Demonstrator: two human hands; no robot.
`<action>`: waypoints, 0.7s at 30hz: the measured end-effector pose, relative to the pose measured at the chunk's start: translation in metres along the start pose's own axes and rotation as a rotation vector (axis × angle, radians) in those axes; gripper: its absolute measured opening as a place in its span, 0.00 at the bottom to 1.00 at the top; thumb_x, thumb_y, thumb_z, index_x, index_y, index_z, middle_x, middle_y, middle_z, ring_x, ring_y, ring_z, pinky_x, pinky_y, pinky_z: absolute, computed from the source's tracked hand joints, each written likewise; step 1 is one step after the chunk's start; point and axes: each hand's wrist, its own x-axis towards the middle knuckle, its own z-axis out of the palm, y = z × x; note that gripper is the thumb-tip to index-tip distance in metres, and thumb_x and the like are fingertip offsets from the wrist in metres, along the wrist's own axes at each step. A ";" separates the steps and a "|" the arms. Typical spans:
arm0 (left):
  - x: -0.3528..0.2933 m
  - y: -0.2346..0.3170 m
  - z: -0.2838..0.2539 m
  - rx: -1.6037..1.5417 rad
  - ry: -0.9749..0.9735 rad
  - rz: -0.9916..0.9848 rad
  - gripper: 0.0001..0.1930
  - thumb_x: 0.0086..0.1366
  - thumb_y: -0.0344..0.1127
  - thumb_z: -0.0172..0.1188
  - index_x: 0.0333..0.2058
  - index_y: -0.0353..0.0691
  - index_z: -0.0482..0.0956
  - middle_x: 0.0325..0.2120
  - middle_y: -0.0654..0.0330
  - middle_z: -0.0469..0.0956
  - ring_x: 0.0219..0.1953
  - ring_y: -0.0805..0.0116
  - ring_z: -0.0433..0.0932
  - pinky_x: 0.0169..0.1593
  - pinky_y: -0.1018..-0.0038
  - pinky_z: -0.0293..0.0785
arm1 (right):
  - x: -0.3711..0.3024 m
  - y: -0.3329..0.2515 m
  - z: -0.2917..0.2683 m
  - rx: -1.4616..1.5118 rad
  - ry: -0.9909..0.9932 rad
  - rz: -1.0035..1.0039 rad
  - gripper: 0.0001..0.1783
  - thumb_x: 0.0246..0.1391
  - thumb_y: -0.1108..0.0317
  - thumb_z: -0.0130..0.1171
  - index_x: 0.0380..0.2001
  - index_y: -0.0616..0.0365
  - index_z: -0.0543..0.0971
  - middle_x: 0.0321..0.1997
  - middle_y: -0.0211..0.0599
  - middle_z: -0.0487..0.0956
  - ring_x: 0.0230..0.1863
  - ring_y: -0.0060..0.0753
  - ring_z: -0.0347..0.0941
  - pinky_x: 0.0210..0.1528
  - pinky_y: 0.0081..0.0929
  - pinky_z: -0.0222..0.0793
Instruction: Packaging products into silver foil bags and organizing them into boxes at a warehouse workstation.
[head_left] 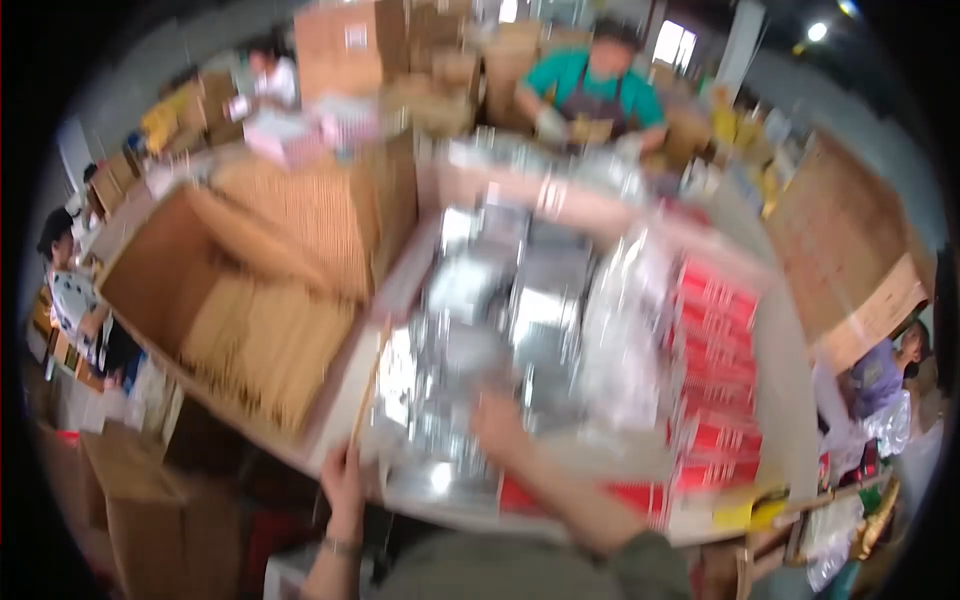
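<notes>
Pretty blurry shot. Far left there's an open cardboard box full of tan sticks. The left hand pinches one thin stick at the surface edge. The right hand lies on a heap of silvery foil packets, can't tell its grip. Red boxes are stacked on the right.

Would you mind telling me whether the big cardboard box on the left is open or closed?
Open. The cardboard box has its flaps spread outward, and tan stacked contents show inside, though blur hides what they are.
</notes>
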 end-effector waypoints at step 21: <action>-0.006 0.077 -0.047 -0.497 -0.622 -0.459 0.05 0.66 0.31 0.60 0.36 0.38 0.75 0.27 0.69 0.74 0.27 0.82 0.67 0.33 0.85 0.62 | -0.043 -0.085 -0.086 -0.060 -0.282 -0.017 0.19 0.40 0.61 0.71 0.33 0.57 0.77 0.37 0.37 0.76 0.44 0.46 0.71 0.47 0.44 0.64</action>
